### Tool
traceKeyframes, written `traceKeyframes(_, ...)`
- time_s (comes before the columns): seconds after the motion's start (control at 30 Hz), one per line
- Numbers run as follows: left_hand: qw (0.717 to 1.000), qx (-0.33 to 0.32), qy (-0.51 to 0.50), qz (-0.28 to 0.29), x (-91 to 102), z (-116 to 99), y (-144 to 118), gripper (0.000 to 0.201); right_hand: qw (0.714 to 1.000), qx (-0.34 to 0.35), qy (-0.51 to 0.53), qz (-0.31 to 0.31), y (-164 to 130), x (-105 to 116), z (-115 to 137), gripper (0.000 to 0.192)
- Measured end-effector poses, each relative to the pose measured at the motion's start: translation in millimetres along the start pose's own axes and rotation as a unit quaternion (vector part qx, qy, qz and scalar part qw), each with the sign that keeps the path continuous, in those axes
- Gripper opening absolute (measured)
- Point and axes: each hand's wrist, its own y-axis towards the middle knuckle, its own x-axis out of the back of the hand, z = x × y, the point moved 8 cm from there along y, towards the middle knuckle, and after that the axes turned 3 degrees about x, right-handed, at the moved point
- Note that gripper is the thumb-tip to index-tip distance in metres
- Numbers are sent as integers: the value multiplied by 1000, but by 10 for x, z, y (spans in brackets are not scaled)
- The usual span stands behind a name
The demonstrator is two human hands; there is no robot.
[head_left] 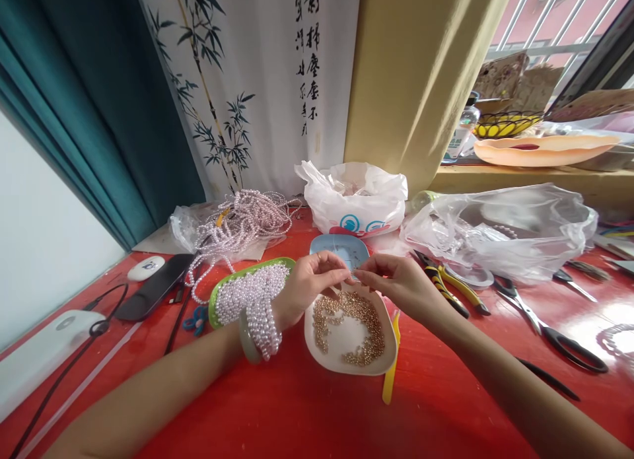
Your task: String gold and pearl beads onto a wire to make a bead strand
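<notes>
My left hand (pixel 310 284) and my right hand (pixel 396 284) meet fingertip to fingertip above a white dish (pixel 317 350) of small gold beads (pixel 369 320). Both pinch something tiny and thin between thumb and forefinger; what it is I cannot make out. Strands of pale pearl beads (pixel 260 314) wrap around my left wrist beside a green bangle. A green tray (pixel 214 300) with more pearl strands lies just left of that wrist. A blue dish (pixel 339 247) sits behind my fingers.
A pile of pearl strands (pixel 240 224) and plastic bags (pixel 354 198) lie at the back of the red table (pixel 307 413). Yellow-handled pliers (pixel 453 290) and scissors (pixel 545 327) lie to the right, a yellow tool (pixel 390 380) beside the white dish, phones and cables at left.
</notes>
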Motion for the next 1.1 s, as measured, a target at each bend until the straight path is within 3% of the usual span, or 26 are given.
traceKeyframes(0.17,993,-25,48,-102,188,-2,42,15,997,-4,-13,70,-6,-2,-20,16)
traceKeyframes(0.27,992,-44,60,-104,171,-28,39,14,993,6,-75,93,-14,49,-20,17)
traceKeyframes(0.4,996,-23,73,-47,24,5,10,15,992,35,-115,27,-7,147,56,19)
traceKeyframes(0.5,993,-3,116,-18,-66,62,-34,16,997,65,-43,2,-30,49,165,23)
traceKeyframes(0.6,986,-6,164,-18,-98,69,-74,16,994,86,40,-52,-68,2,260,13)
traceKeyframes(0.7,987,-14,155,-27,-83,35,-78,14,983,63,148,-87,-91,56,247,8)
traceKeyframes(0.83,991,3,134,-28,-37,47,-28,15,952,6,264,-155,-89,350,90,13)
traceKeyframes(0.97,986,33,161,-8,-26,112,21,13,920,-11,283,-269,-98,746,-98,15)
traceKeyframes(1.1,981,34,189,6,-32,114,42,11,887,-35,322,-328,-113,906,-245,9)
